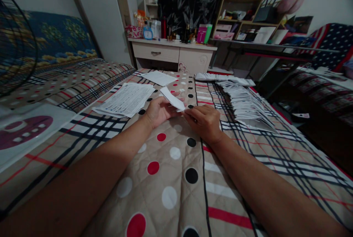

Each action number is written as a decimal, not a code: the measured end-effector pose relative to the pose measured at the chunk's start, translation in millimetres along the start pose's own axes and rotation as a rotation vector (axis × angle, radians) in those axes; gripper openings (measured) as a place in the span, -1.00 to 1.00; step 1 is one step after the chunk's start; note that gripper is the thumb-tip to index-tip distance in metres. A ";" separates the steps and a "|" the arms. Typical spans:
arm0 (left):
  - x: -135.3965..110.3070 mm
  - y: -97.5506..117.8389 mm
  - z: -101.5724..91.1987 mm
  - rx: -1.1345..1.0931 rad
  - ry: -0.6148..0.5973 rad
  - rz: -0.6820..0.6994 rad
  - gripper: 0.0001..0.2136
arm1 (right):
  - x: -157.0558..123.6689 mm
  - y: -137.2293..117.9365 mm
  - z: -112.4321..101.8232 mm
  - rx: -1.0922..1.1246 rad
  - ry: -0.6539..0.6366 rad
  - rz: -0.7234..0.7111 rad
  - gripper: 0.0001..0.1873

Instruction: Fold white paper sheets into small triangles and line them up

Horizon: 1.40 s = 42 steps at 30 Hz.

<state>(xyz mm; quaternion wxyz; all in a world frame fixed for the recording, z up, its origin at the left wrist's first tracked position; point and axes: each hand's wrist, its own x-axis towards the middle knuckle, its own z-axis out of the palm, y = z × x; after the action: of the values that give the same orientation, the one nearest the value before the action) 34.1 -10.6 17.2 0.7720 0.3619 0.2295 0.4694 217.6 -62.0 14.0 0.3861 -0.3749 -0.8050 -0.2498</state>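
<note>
A narrow folded white paper point(172, 98) is held up over the bedspread between my two hands. My left hand point(161, 112) is closed round its left side, with the fingers behind it. At the paper's lower right corner, my right hand point(203, 121) pinches the edge between thumb and fingers. To the left lies a stack of printed sheets point(125, 99), and beyond it a blank-looking white sheet point(159, 78). On the right a long fanned row of folded papers point(245, 102) overlaps on the bed, with another row point(224, 78) of folded papers behind it.
The patterned bedspread point(154, 193) covers the surface under my arms. A white plastic bag point(27, 126) with a purple print lies at the left, near a fan point(16, 42). A white dresser point(157, 51) and a shelf unit point(239, 20) stand beyond the bed.
</note>
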 end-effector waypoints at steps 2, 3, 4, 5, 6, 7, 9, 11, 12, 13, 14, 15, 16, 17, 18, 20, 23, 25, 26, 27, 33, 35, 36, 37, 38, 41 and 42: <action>0.2 -0.2 -0.4 0.008 0.007 -0.001 -0.52 | -0.1 0.0 0.0 0.002 -0.018 0.010 -0.67; 0.4 -0.5 -0.5 0.012 0.010 -0.002 -0.53 | -0.2 -0.1 0.1 0.003 -0.030 0.010 -0.67; 0.8 -1.0 -0.5 0.016 0.016 -0.003 -0.53 | -0.2 -0.3 0.1 0.003 -0.041 0.005 -0.67; 1.2 -1.6 -0.3 0.021 0.026 0.000 -0.53 | -0.1 -0.5 0.3 0.003 -0.049 -0.003 -0.67; 1.6 -2.3 0.2 0.027 0.041 0.004 -0.53 | 0.0 -0.9 0.3 0.004 -0.055 -0.014 -0.67; 1.9 -3.1 1.1 0.034 0.062 0.012 -0.54 | 0.2 -1.3 0.3 0.009 -0.062 -0.027 -0.67; 2.4 -4.9 3.7 0.051 0.107 0.040 -0.57 | 0.8 -2.5 -0.3 0.035 -0.082 -0.045 -0.68; 2.6 -7.1 6.6 0.086 0.140 0.074 -0.56 | 1.4 -4.0 -1.8 0.086 -0.117 -0.033 -0.67; 2.5 -8.3 7.9 0.113 0.151 0.096 -0.55 | 1.6 -4.8 -2.8 0.117 -0.136 -0.012 -0.64; 2.5 -9.7 8.8 0.147 0.162 0.121 -0.54 | 1.9 -5.5 -3.8 0.149 -0.151 0.017 -0.60; 2.6 -11.1 9.4 0.190 0.178 0.152 -0.53 | 2.1 -6.2 -4.6 0.180 -0.160 0.050 -0.56; 2.7 -12.5 9.5 0.244 0.202 0.188 -0.54 | 2.2 -6.8 -5.1 0.206 -0.167 0.083 -0.53; 3.1 -13.9 9.2 0.308 0.233 0.225 -0.55 | 2.4 -7.4 -5.3 0.226 -0.175 0.114 -0.50; 3.7 -15.2 8.6 0.385 0.268 0.262 -0.58 | 2.7 -8.0 -5.2 0.237 -0.185 0.141 -0.48; 4.4 -16.3 7.9 0.475 0.298 0.294 -0.62 | 2.9 -8.6 -4.8 0.240 -0.200 0.166 -0.46; 5.7 -17.6 6.9 0.683 0.318 0.352 -0.70 | 3.5 -9.8 -3.3 0.215 -0.243 0.214 -0.45; 5.5 -16.9 9.2 1.028 0.289 0.410 -0.75 | 4.1 -10.8 -0.3 0.116 -0.296 0.303 -0.54; 3.3 -15.7 12.9 1.252 0.287 0.414 -0.80 | 3.8 -9.5 2.4 0.063 -0.309 0.373 -0.56; 2.0 -15.3 14.7 1.343 0.286 0.411 -0.83 | 3.3 -8.0 4.2 0.061 -0.305 0.412 -0.56; 0.8 -15.2 16.0 1.406 0.275 0.417 -0.83 | 2.5 -5.9 6.2 0.081 -0.292 0.453 -0.56; -0.3 -17.8 9.0 1.390 0.116 0.649 -0.32 | -4.4 11.7 21.2 0.437 -0.134 0.718 -0.73; -0.7 -16.6 5.4 1.392 0.057 0.780 -0.25 | -6.1 15.7 24.7 0.548 -0.123 0.809 -0.79; -1.4 -15.3 4.5 1.410 0.023 0.845 -0.26 | -6.6 17.0 25.8 0.599 -0.122 0.850 -0.82; -2.4 -13.7 4.2 1.442 -0.018 0.906 -0.29 | -6.8 17.8 26.4 0.645 -0.123 0.884 -0.85; -3.5 -12.0 4.2 1.480 -0.065 0.963 -0.35 | -6.9 18.2 26.6 0.684 -0.123 0.910 -0.87; -5.4 -8.3 4.2 1.592 -0.225 1.061 -0.57 | -6.3 18.5 25.6 0.742 -0.106 0.951 -0.90; -5.2 -7.9 3.3 1.613 -0.262 1.069 -0.61 | -6.0 18.6 25.1 0.746 -0.103 0.959 -0.91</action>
<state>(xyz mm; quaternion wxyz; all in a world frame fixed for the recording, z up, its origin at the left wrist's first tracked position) 38.5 -18.7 13.2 -0.0025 0.8873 0.1997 0.4158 224.1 -36.0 -3.3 0.5215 -0.5468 -0.5972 0.2690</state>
